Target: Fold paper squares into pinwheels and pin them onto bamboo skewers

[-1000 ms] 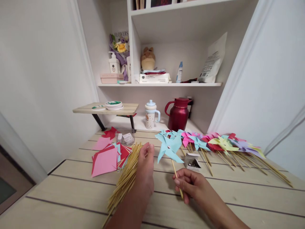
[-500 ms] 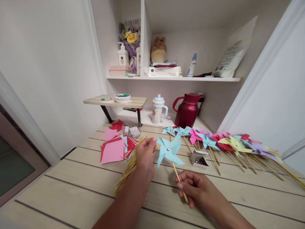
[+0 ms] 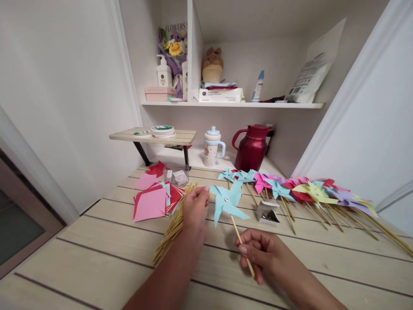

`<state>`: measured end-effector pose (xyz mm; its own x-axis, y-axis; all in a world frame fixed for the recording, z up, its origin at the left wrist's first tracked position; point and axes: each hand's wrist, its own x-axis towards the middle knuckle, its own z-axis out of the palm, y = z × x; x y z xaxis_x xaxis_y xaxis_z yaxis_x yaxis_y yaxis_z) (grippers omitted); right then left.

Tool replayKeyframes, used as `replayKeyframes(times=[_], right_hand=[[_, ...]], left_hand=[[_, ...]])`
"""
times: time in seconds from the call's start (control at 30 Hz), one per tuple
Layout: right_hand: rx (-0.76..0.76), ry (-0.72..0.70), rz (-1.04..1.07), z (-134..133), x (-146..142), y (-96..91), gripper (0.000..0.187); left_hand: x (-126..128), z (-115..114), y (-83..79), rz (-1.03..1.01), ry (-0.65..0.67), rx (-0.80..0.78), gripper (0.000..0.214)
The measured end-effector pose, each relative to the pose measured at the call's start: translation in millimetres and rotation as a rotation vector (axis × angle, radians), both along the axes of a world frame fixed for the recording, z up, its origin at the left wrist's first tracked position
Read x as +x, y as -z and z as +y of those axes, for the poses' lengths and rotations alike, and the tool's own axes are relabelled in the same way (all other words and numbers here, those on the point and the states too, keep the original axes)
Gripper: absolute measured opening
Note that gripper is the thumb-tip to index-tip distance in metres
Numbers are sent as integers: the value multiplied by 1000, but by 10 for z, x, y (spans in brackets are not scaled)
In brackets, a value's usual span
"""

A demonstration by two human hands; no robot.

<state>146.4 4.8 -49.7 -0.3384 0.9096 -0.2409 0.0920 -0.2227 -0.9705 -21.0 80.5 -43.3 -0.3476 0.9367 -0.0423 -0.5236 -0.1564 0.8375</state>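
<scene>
A light blue paper pinwheel (image 3: 227, 202) with a metal pin at its centre is fixed on a thin wooden stick (image 3: 237, 230). My right hand (image 3: 258, 252) is closed round the lower part of that stick, holding it tilted above the table. My left hand (image 3: 196, 209) has its fingers pressed together, with the tips right beside the pinwheel's left blade; whether they touch it I cannot tell. Under and behind my left wrist lies a bundle of sticks (image 3: 169, 237). A small open white box (image 3: 268, 214) holding small metal pieces stands right of the pinwheel.
Finished pinwheels (image 3: 316, 193) in several colours lie along the right back. Pink and red paper squares (image 3: 150, 204) and a clear container (image 3: 177, 175) of small boxes lie at left. Behind stand a cup (image 3: 211, 150), a red jug (image 3: 251, 148) and a small raised shelf (image 3: 187, 137).
The whole view has shifted slightly, so things appear a little further left. The left fingertips stay beside the blue blade, and the right hand keeps hold of the stick.
</scene>
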Motion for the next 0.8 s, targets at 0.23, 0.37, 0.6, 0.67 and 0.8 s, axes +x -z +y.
replayKeyframes(times=[0.23,0.37,0.6,0.67,0.8], right_hand=[[-26,-31,-23,-18,6,-57,54],[-33,-43,-36,-25,13,-77,52],[-26,-50,-42,-25,4,-59,50],[-33,-50,-50,-29,4,-67,50],[-36,-40,-60,-44,3,-89,48]], left_hand=[[-17,8,-3,34,-27,9,36],[-28,8,-23,75,-54,23,36],[-37,15,-35,138,-77,48,30],[-39,17,-40,149,-80,51,29],[-56,29,-44,165,-65,61,33]])
